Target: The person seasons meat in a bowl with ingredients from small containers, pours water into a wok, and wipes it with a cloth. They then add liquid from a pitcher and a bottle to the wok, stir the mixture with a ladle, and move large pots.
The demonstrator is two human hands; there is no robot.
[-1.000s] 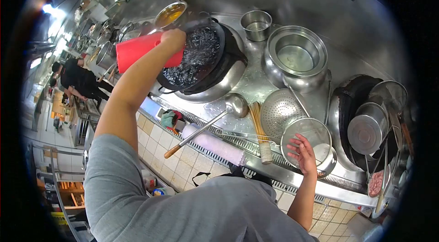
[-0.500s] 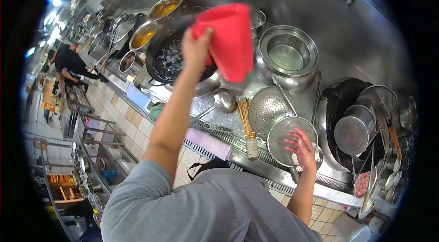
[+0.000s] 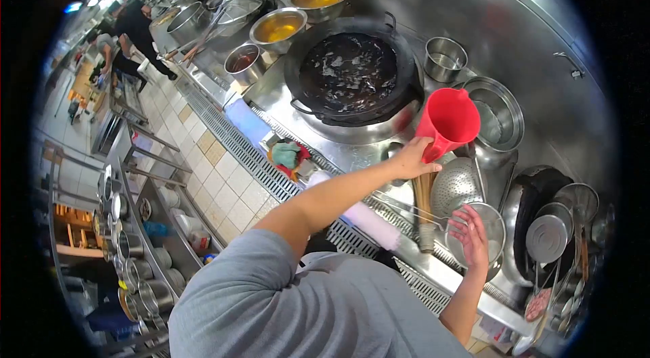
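Note:
My left hand (image 3: 413,159) grips the handle of a red plastic pitcher (image 3: 452,120). The pitcher's mouth faces up towards me and its inside looks bare red. It is held over the steel counter, between a large black wok (image 3: 298,80) of dark liquid and a steel pot (image 3: 508,97). Below the pitcher lie a perforated strainer (image 3: 455,190) and a bamboo wok brush (image 3: 425,226). My right hand (image 3: 472,239) hovers over a round mesh skimmer (image 3: 494,233), fingers extended, holding nothing.
Left of the wok stand two bowls of yellow liquid (image 3: 277,28) and a smaller pot (image 3: 245,63). At right, a second wok (image 3: 525,212) holds ladles and a skimmer. A folded towel (image 3: 372,222) lies along the front edge. Two people (image 3: 139,33) stand far left.
The red pitcher in my left hand has moved from above the wok to its right and now stands mouth up. My view has shifted left. My right hand stays open near the skimmer.

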